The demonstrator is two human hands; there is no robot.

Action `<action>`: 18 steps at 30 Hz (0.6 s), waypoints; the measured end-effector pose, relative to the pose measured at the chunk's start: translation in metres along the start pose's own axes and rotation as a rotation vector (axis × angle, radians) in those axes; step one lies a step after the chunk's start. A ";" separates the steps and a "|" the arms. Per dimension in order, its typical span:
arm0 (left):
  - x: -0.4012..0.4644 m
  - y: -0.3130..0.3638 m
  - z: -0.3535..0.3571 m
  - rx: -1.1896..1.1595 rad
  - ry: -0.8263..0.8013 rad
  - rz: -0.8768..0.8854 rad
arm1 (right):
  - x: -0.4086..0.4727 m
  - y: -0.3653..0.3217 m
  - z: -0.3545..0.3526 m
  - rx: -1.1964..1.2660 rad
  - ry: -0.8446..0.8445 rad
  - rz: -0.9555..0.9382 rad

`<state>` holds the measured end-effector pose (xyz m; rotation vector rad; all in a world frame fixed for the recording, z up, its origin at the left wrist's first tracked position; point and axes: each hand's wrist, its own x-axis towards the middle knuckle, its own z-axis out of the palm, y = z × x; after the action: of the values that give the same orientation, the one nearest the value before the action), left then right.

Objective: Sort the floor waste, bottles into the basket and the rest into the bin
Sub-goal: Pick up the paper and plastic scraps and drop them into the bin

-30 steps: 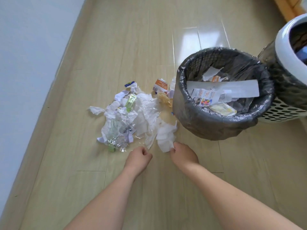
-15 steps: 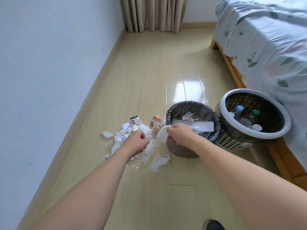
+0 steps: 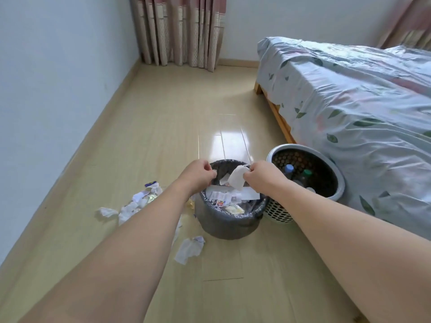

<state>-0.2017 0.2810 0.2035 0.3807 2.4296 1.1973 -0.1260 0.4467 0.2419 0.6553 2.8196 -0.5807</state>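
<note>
- Pale wooden floor (image 3: 144, 127) runs between a white wall on the left and a bed (image 3: 354, 108) with a leaf-printed sheet on the right; striped curtains (image 3: 177, 29) hang at the far end.
- Compared with half a second ago, both hands are now higher and over the bin (image 3: 229, 220); before, the left hand was down at the waste pile and the right hand was at the near rim of the bin.
- The right hand (image 3: 258, 177) pinches one white tissue (image 3: 236, 180) between thumb and fingertips, above the open mouth of the bin.
- The left hand (image 3: 198, 174) has its fingers curled together over the left rim of the bin; whether it holds a small scrap I cannot tell.
- One bin, lined with a dark plastic bag, already contains paper strips and printed wrappers; the printing is too small to read.
- One white perforated basket (image 3: 279, 214) stands touching the right side of the bin, just beside the bed. Inside it at least two bottles (image 3: 289, 170) show, one with a blue cap and one with a green cap.
- On the floor left of the bin lies the waste pile (image 3: 137, 202) of crumpled paper and wrappers, partly hidden by the left forearm.
- One separate crumpled paper (image 3: 190, 249) lies in front of the bin, apart from the pile.
</note>
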 end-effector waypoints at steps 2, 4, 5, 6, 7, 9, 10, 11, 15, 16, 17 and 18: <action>0.024 -0.006 0.020 0.023 -0.018 0.000 | 0.017 0.013 0.013 -0.032 -0.029 0.018; 0.048 -0.018 0.041 0.063 -0.038 -0.009 | 0.033 0.025 0.032 -0.093 -0.038 0.031; 0.057 -0.025 0.049 0.094 -0.052 -0.018 | 0.041 0.030 0.041 -0.119 -0.036 0.040; 0.066 -0.032 0.056 0.122 -0.065 -0.028 | 0.048 0.035 0.051 -0.125 -0.031 0.050; 0.074 -0.040 0.062 0.140 -0.066 -0.039 | 0.056 0.039 0.060 -0.112 -0.026 0.057; 0.085 -0.056 0.066 0.157 -0.022 -0.057 | 0.069 0.045 0.077 -0.087 -0.023 0.063; 0.088 -0.064 0.066 0.152 0.023 -0.058 | 0.072 0.046 0.085 -0.082 -0.012 0.061; 0.090 -0.074 0.064 0.130 0.071 -0.058 | 0.073 0.045 0.092 -0.086 0.011 0.044; 0.089 -0.112 0.052 -0.015 0.262 -0.087 | 0.062 0.031 0.119 -0.131 0.214 -0.149; 0.086 -0.125 0.051 -0.044 0.297 -0.106 | 0.057 0.027 0.126 -0.114 0.267 -0.227; 0.080 -0.139 0.052 -0.043 0.306 -0.122 | 0.050 0.023 0.133 -0.095 0.310 -0.320; 0.072 -0.158 0.054 -0.007 0.282 -0.145 | 0.043 0.019 0.142 -0.085 0.313 -0.412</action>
<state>-0.2503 0.2538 0.0304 0.0326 2.6351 1.2678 -0.1418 0.4195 0.0954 0.1530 3.2814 -0.4458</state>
